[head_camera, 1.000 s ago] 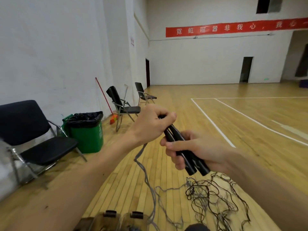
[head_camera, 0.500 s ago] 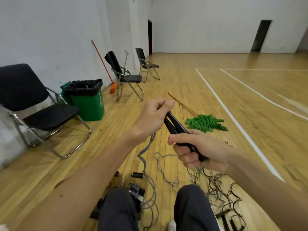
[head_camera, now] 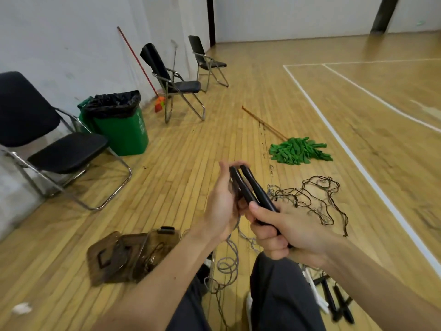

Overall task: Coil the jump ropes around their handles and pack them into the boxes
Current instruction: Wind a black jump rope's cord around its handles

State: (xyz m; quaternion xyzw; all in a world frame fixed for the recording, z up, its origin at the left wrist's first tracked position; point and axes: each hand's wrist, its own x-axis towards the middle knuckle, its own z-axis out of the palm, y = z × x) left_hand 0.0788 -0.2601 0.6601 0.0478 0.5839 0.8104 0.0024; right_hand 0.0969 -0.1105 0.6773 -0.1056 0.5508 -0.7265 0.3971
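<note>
Centre frame: right grip (head_camera: 286,231) clenched round the lower ends of two black handles (head_camera: 253,189) held side by side; left grip (head_camera: 220,206) curled at their tops, grey rope (head_camera: 230,261) trailing from its palm to the floor. No wraps show, so coiling looks barely begun. Brown box (head_camera: 133,252) lower left, rope tangle (head_camera: 310,194) right of centre and loose handles (head_camera: 338,302) lower right all await packing.

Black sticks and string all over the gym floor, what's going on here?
A seated person's right hand grips two black handles together, while the left hand, at their upper end, holds the grey cord trailing to the floor, apparently to coil it. Another tangled rope lies beyond, and brown boxes wait at the left.
</note>
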